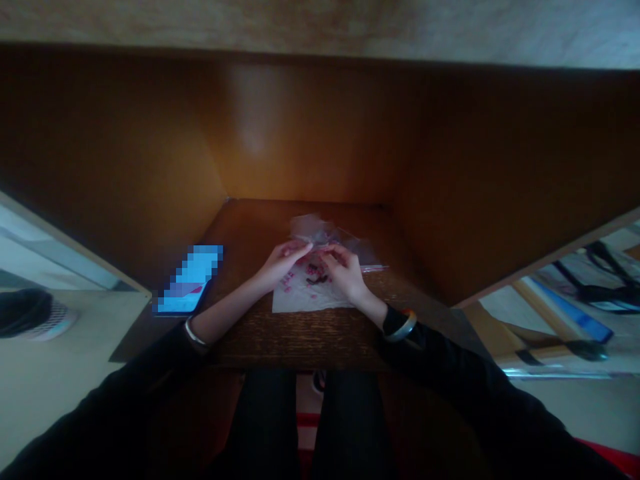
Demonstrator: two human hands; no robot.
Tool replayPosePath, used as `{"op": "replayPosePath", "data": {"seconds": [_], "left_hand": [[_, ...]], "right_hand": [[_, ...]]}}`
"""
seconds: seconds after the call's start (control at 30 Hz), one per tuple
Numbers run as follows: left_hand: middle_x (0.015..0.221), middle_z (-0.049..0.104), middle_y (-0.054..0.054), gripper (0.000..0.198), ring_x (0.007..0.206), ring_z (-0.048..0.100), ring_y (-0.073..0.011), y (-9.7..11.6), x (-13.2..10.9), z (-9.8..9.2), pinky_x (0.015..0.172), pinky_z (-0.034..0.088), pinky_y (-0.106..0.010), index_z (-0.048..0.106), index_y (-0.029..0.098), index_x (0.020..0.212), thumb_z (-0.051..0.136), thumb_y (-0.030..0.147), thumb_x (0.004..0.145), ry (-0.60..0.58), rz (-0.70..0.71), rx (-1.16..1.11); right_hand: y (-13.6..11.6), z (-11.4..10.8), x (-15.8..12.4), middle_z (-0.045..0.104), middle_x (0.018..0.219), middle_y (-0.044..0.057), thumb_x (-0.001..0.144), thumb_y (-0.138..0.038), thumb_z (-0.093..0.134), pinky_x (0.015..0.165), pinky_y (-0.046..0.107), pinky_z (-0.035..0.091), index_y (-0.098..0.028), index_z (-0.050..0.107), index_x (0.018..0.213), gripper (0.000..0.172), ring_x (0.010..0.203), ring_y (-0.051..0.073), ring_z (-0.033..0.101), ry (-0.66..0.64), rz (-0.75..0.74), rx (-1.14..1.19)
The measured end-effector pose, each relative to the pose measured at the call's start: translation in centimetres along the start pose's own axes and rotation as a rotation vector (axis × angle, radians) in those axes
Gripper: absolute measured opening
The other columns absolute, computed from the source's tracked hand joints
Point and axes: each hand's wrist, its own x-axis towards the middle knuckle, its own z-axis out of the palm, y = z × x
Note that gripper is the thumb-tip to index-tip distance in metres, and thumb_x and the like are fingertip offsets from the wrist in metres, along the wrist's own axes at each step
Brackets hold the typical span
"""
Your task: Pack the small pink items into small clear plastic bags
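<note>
My left hand (pixel 289 260) and my right hand (pixel 346 270) meet over the middle of a wooden shelf, fingertips pinched. Between them they grip a small clear plastic bag (pixel 311 228), blurred and raised at its far end. Below lies a creased white sheet (pixel 287 301) with red marks, partly covered by my hands. Small pinkish-red pieces and a dark strand (pixel 316 275) rest on it; their kind is too blurred to make out. Another clear plastic bag (pixel 367 253) lies flat just beyond my right hand.
A phone (pixel 190 280) with a lit, pixelated screen lies left of my left forearm. Wooden side walls (pixel 500 193) and a back panel (pixel 310 133) enclose the shelf (pixel 300 340). Outside on the right are a blue flat item (pixel 575 317) and dark straps (pixel 600 287).
</note>
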Motion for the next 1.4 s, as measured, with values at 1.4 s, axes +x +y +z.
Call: {"op": "replayPosePath", "data": {"seconds": [1.4], "left_hand": [[0.075,0.070,-0.002,0.019,0.075,0.064,-0.0161,-1.0,0.2,-0.7,0.079,0.048,-0.031,0.070,0.017,0.074,0.070,0.036,0.075,0.106,0.019,-0.032]], "right_hand": [[0.4,-0.5,0.5,0.070,0.081,0.005,0.080,-0.035,0.061,0.077,0.033,0.049,-0.020,0.064,0.076,0.016,0.078,0.018,0.064,0.169,0.053,-0.017]]}}
